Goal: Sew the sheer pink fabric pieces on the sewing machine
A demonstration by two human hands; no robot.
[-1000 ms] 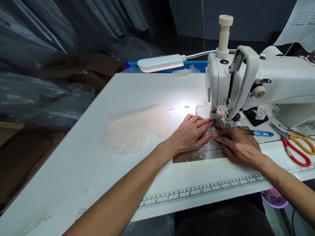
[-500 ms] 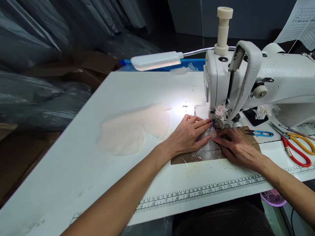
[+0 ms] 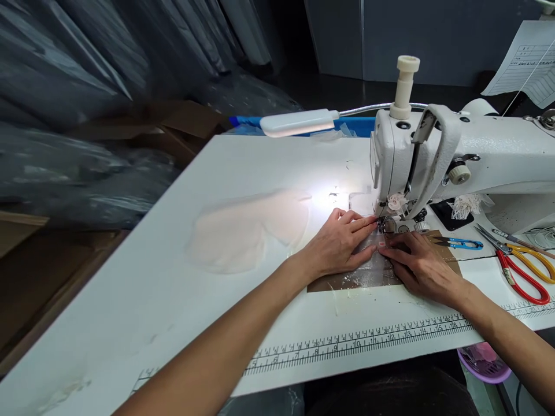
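My left hand [image 3: 344, 240] lies on the table left of the needle. Its fingers are stretched toward the presser foot [image 3: 382, 224], the thumb apart, pressing on thin sheer fabric [image 3: 368, 263]. On the other side, my right hand [image 3: 422, 263] has its fingers bent, thumb and forefinger together at the fabric's edge. Both hands rest over a brown plate [image 3: 327, 283] in front of the white sewing machine [image 3: 390, 156]. The fabric under the foot is partly hidden by my fingers.
Pale sheer fabric pieces [image 3: 243, 231] lie on the white table at left. Blue thread snips [image 3: 462, 243] and red-and-yellow scissors [image 3: 520, 268] sit at right. A lamp [image 3: 299, 122] hangs over the back edge. A printed ruler [image 3: 347, 345] runs along the front; below is a purple basket [image 3: 488, 372].
The camera view has shifted, so the machine and table appear a little lower and further right. Both hands stay almost in place at the presser foot.
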